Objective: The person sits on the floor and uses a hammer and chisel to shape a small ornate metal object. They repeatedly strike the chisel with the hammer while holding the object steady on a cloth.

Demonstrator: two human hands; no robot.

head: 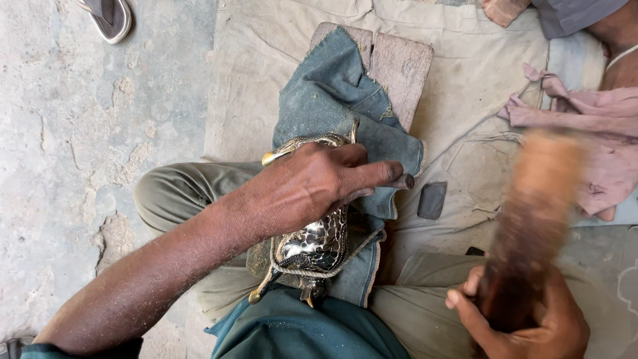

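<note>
Down between the person's knees, a shiny embossed metal piece [318,242] lies on folded blue denim cloth [332,93], which is draped over a wooden block [399,63]. A cord [312,272] loops round its near end. The left hand [312,183] presses on top of the piece, fingers closed around a short dark punch [404,181] whose tip pokes out to the right. The right hand [531,319], near right, is clenched on the handle of a wooden mallet [531,213] (blurred, so its exact shape is hard to tell).

The metal piece looks like thin hammered sheet: stiff, probably light, smooth and likely slippery, and easily dented by a stray blow. It seems best held flat from above, on the broad patterned back, as the cloth beneath cushions it and keeps it from sliding.

Around it, a small dark flat block [432,199] sits just right of the cloth on a pale canvas sheet [266,40]. Pink fabric [585,133] lies far right, and a sandal [109,16] rests far left on the rough concrete floor [66,133]. The left forearm crosses over the near part of the piece.
</note>
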